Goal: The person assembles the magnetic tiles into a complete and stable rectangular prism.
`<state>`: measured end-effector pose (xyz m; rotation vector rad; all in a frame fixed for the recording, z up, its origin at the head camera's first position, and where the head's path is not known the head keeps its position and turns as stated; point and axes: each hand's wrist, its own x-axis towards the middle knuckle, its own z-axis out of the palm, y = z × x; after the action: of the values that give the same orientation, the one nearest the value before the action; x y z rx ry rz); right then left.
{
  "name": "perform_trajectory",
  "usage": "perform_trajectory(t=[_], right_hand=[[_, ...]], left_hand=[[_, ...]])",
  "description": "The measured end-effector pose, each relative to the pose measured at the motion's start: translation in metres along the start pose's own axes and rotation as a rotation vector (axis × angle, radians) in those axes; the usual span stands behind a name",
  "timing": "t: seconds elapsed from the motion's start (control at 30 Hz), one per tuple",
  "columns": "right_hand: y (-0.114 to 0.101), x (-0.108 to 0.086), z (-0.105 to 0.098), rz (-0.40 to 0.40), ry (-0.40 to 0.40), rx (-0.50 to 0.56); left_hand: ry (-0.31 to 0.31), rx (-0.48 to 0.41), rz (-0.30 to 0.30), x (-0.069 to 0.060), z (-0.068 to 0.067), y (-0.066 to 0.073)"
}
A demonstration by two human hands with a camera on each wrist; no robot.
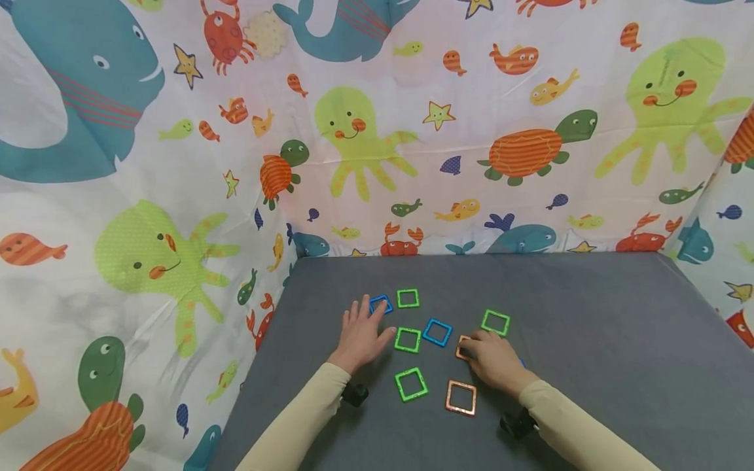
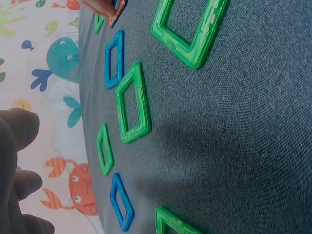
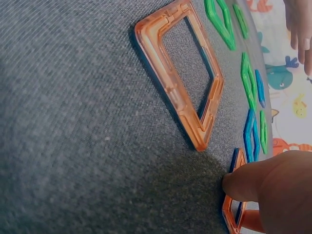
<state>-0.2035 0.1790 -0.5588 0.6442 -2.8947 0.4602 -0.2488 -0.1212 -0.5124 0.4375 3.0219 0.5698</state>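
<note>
Square frame-shaped magnetic tiles lie flat on the grey table. My left hand (image 1: 360, 337) is spread with straight fingers near a blue tile (image 1: 389, 303); whether it touches that tile I cannot tell. Beside its thumb lies a green tile (image 1: 406, 350). In the left wrist view another green tile (image 2: 178, 223) is cut off at the bottom edge. My right hand (image 1: 497, 360) pinches an orange tile (image 3: 227, 210) between thumb and finger, partly covering it. A second orange tile (image 1: 448, 395) lies nearer, and a green tile (image 1: 498, 313) just beyond this hand.
Between the hands lies a blue tile (image 1: 434, 342). One green tile (image 1: 408, 307) is farther back, another green tile (image 1: 399, 388) nearer. A blue corner (image 1: 521, 362) peeks out behind the right hand. A sea-animal curtain (image 1: 377, 222) borders the grey table (image 1: 601, 340).
</note>
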Motion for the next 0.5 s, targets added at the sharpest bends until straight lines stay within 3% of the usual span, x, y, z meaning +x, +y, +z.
perform_trajectory(t=[0.27,0.5], right_hand=[[-0.001,-0.001,0.0,0.002,0.011,0.0],[-0.001,-0.002,-0.001,0.004,0.008,0.018]], left_hand=[[-0.027,0.014,0.043,0.006,0.007,0.009],[-0.029,0.011,0.111,0.016,0.019,0.026]])
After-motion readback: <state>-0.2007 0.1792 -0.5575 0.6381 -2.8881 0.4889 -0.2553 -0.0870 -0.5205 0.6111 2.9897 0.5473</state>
